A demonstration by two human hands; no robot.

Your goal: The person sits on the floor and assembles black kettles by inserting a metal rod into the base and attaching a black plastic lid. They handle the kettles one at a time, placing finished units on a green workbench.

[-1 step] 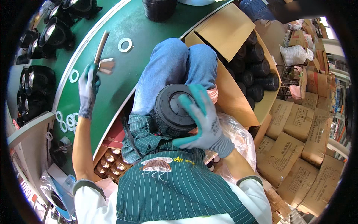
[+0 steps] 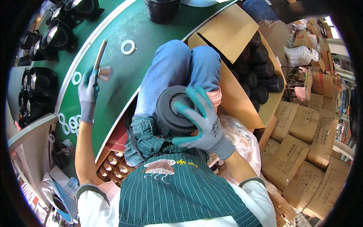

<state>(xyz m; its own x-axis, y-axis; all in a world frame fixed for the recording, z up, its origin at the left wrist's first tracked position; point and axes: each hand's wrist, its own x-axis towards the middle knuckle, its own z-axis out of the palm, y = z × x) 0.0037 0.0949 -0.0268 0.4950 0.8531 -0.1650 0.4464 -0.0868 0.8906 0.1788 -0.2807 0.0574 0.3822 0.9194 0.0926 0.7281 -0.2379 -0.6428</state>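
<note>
Green table [image 2: 124, 72] curves across upper left, white edge strip running diagonally. Open cardboard box [image 2: 234, 64] at the person's right, flap up, packed with black round parts [image 2: 261, 72] standing in rows. Stacked brown cartons [image 2: 298, 151] farther right on the floor. Person seated, jeans knees [image 2: 181, 72] pointing up-frame, green striped apron [image 2: 177, 189] below.

Black round part [image 2: 176, 111] sits on the lap, just above the apron bib, flat face turned up toward the camera, axis roughly along the view line, disc slightly tilted toward upper left. Right hand [image 2: 202, 125], grey glove with teal fingers, spread wide over its right side and lower rim, fingers curled on the face, thumb under the bottom edge; gripping it.

Left hand [image 2: 89, 94], same glove, raised over the table's left part, fingers closed around a thin stick-like tool [image 2: 100, 56]. Tool's long axis runs near vertical in the frame, leaning slightly right, free end pointing up-frame away from the person. A small pale piece [image 2: 106, 72] blurred at the hand beside the tool; can't tell what it is.

Black housings [image 2: 56, 36] lined along the table's far left edge. Dark stack [image 2: 162, 9] at top centre. White rings: one [image 2: 127, 47] right of the tool tip, one [image 2: 76, 78] left of the hand, a cluster [image 2: 70, 124] near the wrist. Tray of small brown-capped items [image 2: 111, 166] under the table edge.
</note>
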